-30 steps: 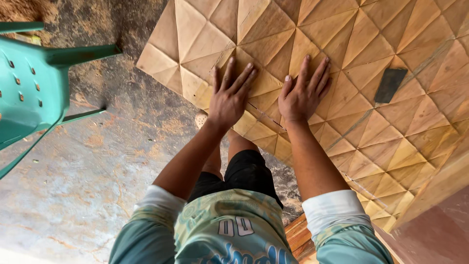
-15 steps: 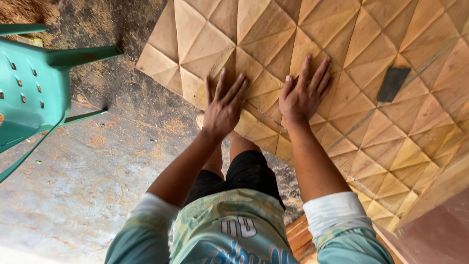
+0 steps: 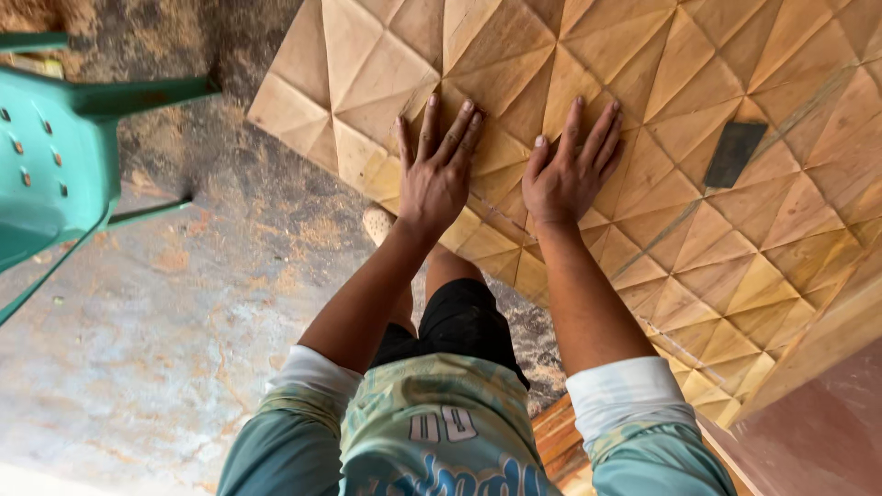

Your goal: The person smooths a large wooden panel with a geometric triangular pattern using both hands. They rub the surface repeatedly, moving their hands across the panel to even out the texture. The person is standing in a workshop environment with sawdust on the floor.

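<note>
A large wooden panel [image 3: 661, 83] carved into raised triangular facets fills the upper right of the head view. My left hand [image 3: 436, 179] lies flat on it near its lower left edge, fingers spread and pointing away from me. My right hand [image 3: 565, 174] rests flat just to the right, fingers also spread. Neither hand holds anything. A dark rectangular piece, like a sanding block [image 3: 732, 153], lies on the panel to the right of my right hand.
A green plastic chair [image 3: 46, 156] stands at the left on a stained concrete floor [image 3: 165, 321]. My knee and foot [image 3: 378, 223] show below the panel's edge. Stacked wooden boards [image 3: 560, 441] and a reddish surface [image 3: 818, 432] lie at the lower right.
My left hand slid down and left along the panel, then back up to lie beside the right hand. The right hand stayed in place.
</note>
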